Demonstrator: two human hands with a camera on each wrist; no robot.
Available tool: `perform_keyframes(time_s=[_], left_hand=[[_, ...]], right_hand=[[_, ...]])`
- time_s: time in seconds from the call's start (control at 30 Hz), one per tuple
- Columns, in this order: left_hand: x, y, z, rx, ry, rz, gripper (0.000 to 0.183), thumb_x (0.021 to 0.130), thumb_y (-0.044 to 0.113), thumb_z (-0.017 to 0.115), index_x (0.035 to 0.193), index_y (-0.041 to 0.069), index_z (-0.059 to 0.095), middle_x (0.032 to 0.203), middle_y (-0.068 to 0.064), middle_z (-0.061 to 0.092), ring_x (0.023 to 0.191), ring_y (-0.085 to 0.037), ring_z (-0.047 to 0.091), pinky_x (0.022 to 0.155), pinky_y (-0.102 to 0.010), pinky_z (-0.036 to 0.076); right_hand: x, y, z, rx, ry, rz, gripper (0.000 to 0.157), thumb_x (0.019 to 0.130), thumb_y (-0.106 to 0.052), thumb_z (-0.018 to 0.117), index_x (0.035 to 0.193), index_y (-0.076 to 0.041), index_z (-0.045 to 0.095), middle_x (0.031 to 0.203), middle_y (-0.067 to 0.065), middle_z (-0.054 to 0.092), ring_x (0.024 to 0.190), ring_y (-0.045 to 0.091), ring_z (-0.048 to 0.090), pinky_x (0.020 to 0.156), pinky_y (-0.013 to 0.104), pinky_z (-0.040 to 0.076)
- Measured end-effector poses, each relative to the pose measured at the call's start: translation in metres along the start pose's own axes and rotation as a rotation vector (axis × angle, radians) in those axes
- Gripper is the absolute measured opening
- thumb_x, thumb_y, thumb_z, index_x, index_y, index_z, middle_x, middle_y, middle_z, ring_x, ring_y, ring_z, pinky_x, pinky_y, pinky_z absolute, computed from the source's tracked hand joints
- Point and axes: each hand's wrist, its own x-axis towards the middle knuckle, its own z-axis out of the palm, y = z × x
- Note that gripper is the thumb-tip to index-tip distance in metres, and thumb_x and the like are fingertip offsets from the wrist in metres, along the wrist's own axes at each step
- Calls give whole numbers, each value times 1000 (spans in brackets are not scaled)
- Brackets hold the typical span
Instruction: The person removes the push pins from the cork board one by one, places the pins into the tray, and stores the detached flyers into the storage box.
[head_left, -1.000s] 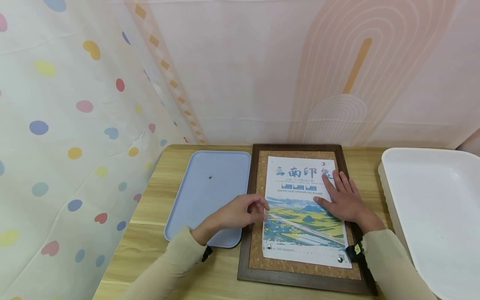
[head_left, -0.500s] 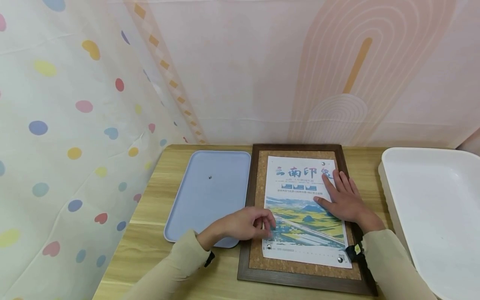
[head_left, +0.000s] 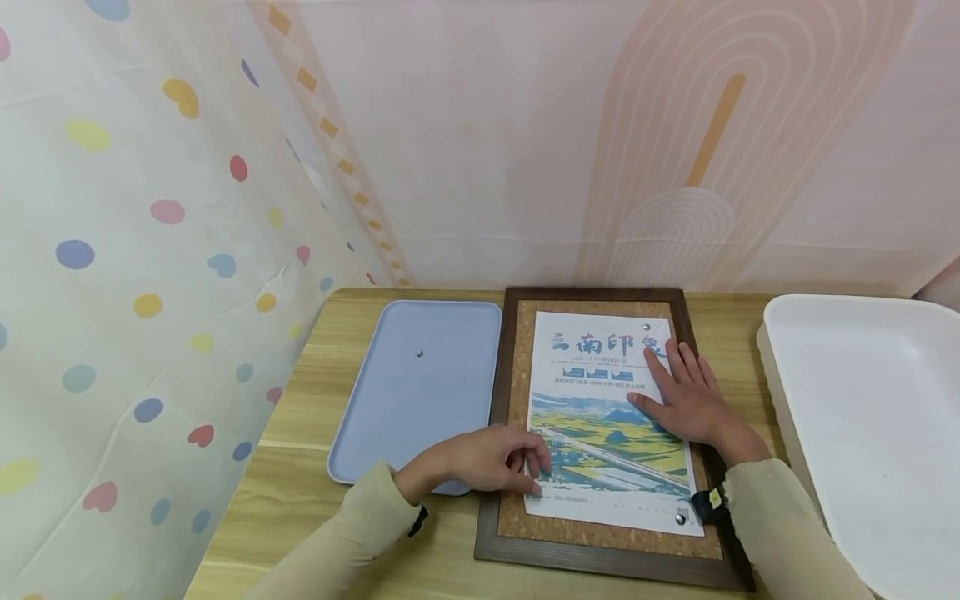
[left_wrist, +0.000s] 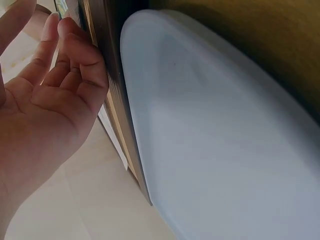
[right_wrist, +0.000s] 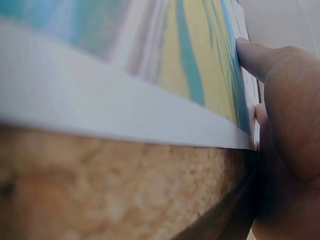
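A printed landscape poster (head_left: 600, 408) lies on a cork board (head_left: 517, 521) with a dark wooden frame. Silver pushpins show at the poster's upper right (head_left: 647, 327) and lower right (head_left: 680, 519). My right hand (head_left: 690, 407) rests flat on the poster's right side, fingers spread; the right wrist view has its thumb (right_wrist: 252, 55) along the paper. At the lower left corner is my left hand (head_left: 491, 458), its thumb tip over the spot of a third pushpin, now hidden. Loosely bent fingers, apart from the thumb, show on this hand (left_wrist: 55, 105) in the left wrist view.
Left of the board lies a blue tray (head_left: 405, 417) with one pushpin (head_left: 420, 354) in it. A large white bin (head_left: 780, 392) stands at the right. Patterned cloth (head_left: 480, 167) hangs behind the wooden table (head_left: 300, 400).
My left hand has moved down along the poster's left edge to the lower left corner, covering the pushpin seen there before. My right hand has stayed still.
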Motion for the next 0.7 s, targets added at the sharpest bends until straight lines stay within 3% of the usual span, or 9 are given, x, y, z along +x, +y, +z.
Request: perform_keyframes(time_s=[0.7], left_hand=[[2,0,4,58,-14,-56,16,87,16,67,102,18,61,83,10,57,57,-6,48,56,-19,42]], right_hand=[[-2,-1,-2,2,4,-1,85,91,-56,45,149,-5,8,152,25,-10,139,41,-15,107,57,-11]])
